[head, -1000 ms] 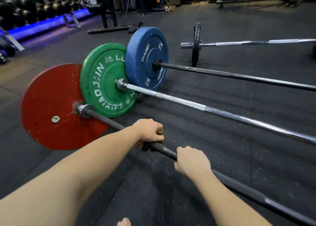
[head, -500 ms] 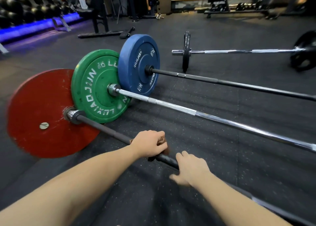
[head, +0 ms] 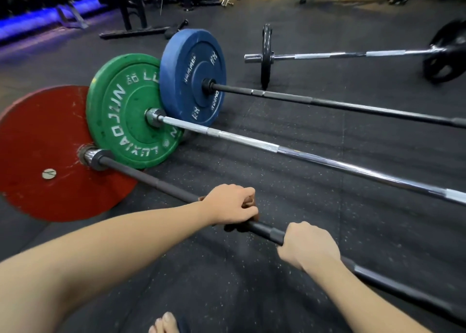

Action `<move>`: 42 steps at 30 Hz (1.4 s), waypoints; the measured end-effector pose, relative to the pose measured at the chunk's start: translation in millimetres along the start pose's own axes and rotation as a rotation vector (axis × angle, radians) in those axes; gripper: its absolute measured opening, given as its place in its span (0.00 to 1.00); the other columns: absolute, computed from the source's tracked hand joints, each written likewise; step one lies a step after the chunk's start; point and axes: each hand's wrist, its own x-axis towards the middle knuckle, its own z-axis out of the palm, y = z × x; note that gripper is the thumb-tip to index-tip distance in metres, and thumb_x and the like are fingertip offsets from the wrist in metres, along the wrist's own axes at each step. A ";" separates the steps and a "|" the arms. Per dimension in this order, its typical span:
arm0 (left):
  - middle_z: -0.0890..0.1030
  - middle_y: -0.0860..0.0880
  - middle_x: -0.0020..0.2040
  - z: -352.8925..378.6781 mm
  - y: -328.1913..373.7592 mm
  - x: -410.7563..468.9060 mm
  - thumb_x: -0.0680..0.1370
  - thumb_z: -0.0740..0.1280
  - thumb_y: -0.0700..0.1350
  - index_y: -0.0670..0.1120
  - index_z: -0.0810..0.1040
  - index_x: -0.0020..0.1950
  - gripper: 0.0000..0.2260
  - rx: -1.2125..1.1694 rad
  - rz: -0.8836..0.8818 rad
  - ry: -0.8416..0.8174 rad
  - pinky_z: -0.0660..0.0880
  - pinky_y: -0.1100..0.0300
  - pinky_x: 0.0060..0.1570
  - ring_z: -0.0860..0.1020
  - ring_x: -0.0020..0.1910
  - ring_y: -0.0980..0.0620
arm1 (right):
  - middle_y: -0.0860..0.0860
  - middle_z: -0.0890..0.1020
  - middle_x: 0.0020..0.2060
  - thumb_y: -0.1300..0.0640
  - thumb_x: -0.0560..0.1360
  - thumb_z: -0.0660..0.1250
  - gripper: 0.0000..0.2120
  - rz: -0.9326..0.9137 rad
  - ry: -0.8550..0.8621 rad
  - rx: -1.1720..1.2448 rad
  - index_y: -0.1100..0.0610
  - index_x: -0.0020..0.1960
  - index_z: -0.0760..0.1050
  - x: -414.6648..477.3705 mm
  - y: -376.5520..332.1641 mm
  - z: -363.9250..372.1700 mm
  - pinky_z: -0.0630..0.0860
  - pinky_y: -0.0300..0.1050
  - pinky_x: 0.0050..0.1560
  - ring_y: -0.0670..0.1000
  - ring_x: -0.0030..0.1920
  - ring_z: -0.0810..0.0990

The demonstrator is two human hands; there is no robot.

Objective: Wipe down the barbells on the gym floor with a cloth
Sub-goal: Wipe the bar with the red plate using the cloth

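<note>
I am working on the nearest bar (head: 151,180), which is lying on the rubber floor (head: 290,181) and running on a slant from the red plate (head: 45,143) at my far left down toward my near right. My left hand (head: 230,205) is curling over that bar with the brown cloth (head: 255,217) bunched under the fingers. Only scraps of the cloth are showing, so I am gripping cloth and bar together. My right hand (head: 309,247) is wrapping the bare bar just beside it, on the side away from the plate, and I judge it is steadying the bar. The wipe is having to follow the bar's length. Toward the plate the shaft is lying open all the way to the collar (head: 94,158), and my left hand is the nearer one to it. The other way, my right hand is standing in the cloth's path. The silver bar (head: 327,161) is lying beyond, roughly parallel and apart from both hands.
</note>
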 end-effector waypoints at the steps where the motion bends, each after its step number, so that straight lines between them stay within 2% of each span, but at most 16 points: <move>1: 0.77 0.53 0.40 0.3 8.5 1.6 0.77 0.63 0.58 0.53 0.66 0.41 0.12 -0.012 0.011 -0.018 0.67 0.54 0.41 0.74 0.40 0.47 | 0.48 0.73 0.37 0.46 0.76 0.62 0.08 -0.002 0.008 0.001 0.50 0.48 0.71 -1.3 -0.3 -0.3 0.75 0.47 0.44 0.56 0.39 0.77; 7: 0.79 0.52 0.40 -14.6 -8.1 2.2 0.76 0.60 0.61 0.53 0.65 0.42 0.13 0.123 0.069 -0.113 0.70 0.55 0.39 0.78 0.40 0.45 | 0.48 0.73 0.37 0.48 0.76 0.62 0.07 -0.014 0.012 0.014 0.51 0.48 0.72 -4.7 2.3 0.0 0.74 0.46 0.42 0.56 0.39 0.77; 10: 0.81 0.50 0.42 -23.7 -30.7 -1.4 0.76 0.61 0.61 0.53 0.66 0.42 0.13 0.183 0.014 -0.110 0.68 0.55 0.40 0.80 0.43 0.44 | 0.47 0.73 0.35 0.48 0.76 0.62 0.07 -0.035 0.012 0.010 0.51 0.48 0.72 -2.7 4.4 2.4 0.74 0.46 0.41 0.55 0.38 0.77; 15: 0.78 0.51 0.39 -16.9 -17.2 -0.9 0.76 0.61 0.61 0.51 0.69 0.42 0.14 0.200 -0.018 -0.068 0.67 0.55 0.40 0.75 0.39 0.45 | 0.47 0.72 0.35 0.47 0.76 0.62 0.07 -0.045 0.021 -0.009 0.51 0.48 0.71 1.0 6.1 5.1 0.74 0.46 0.41 0.55 0.38 0.77; 18: 0.80 0.50 0.42 -12.4 1.6 1.4 0.77 0.61 0.61 0.51 0.69 0.44 0.14 0.167 0.027 -0.035 0.69 0.54 0.41 0.76 0.40 0.45 | 0.47 0.71 0.36 0.47 0.76 0.61 0.07 -0.042 0.028 -0.004 0.50 0.48 0.71 1.6 5.0 5.1 0.74 0.47 0.42 0.56 0.39 0.76; 22: 0.81 0.49 0.44 -8.6 23.9 3.9 0.79 0.62 0.58 0.49 0.69 0.46 0.13 0.104 0.073 -0.034 0.67 0.53 0.41 0.72 0.39 0.45 | 0.47 0.74 0.37 0.48 0.75 0.61 0.07 -0.026 0.042 -0.012 0.50 0.48 0.72 0.5 4.4 5.5 0.74 0.47 0.42 0.56 0.39 0.77; 26: 0.80 0.50 0.40 -14.2 8.7 2.2 0.80 0.62 0.58 0.50 0.68 0.45 0.13 0.020 0.047 -0.075 0.73 0.52 0.40 0.75 0.40 0.44 | 0.47 0.74 0.36 0.47 0.75 0.61 0.07 -0.028 0.046 -0.007 0.50 0.47 0.73 -0.4 4.4 7.0 0.75 0.46 0.42 0.55 0.38 0.78; 30: 0.77 0.52 0.38 -22.5 -21.0 -1.0 0.79 0.60 0.59 0.53 0.66 0.41 0.13 0.102 -0.021 -0.110 0.70 0.54 0.39 0.76 0.40 0.44 | 0.47 0.74 0.36 0.48 0.75 0.61 0.08 -0.032 0.051 -0.017 0.51 0.48 0.73 0.6 5.4 8.9 0.74 0.46 0.41 0.56 0.39 0.77; 32: 0.77 0.51 0.38 -23.8 -33.7 -2.7 0.79 0.60 0.59 0.54 0.65 0.40 0.13 0.114 -0.052 -0.100 0.69 0.54 0.39 0.76 0.40 0.44 | 0.48 0.74 0.36 0.48 0.75 0.61 0.08 -0.037 0.053 -0.019 0.51 0.47 0.74 0.6 5.2 9.3 0.74 0.46 0.42 0.56 0.39 0.77; 35: 0.82 0.50 0.43 -19.0 -32.2 -3.1 0.79 0.61 0.59 0.54 0.68 0.43 0.11 0.164 -0.018 -0.063 0.70 0.54 0.40 0.80 0.43 0.44 | 0.47 0.73 0.35 0.48 0.75 0.61 0.08 -0.041 0.053 -0.027 0.51 0.47 0.74 0.4 5.0 8.4 0.74 0.47 0.41 0.56 0.38 0.77; 38: 0.82 0.49 0.44 -14.1 -18.6 -2.4 0.79 0.60 0.60 0.51 0.69 0.44 0.13 0.231 0.032 0.010 0.73 0.54 0.43 0.80 0.43 0.44 | 0.47 0.73 0.35 0.48 0.75 0.61 0.07 -0.042 0.057 -0.034 0.51 0.46 0.73 0.3 4.8 7.4 0.74 0.47 0.41 0.57 0.38 0.77; 42: 0.81 0.50 0.43 -8.5 7.8 -1.3 0.78 0.60 0.60 0.51 0.69 0.45 0.13 0.167 0.072 0.055 0.74 0.53 0.43 0.79 0.42 0.45 | 0.48 0.74 0.37 0.48 0.75 0.61 0.07 -0.037 0.079 -0.043 0.50 0.46 0.72 0.1 5.0 9.0 0.72 0.47 0.42 0.57 0.39 0.76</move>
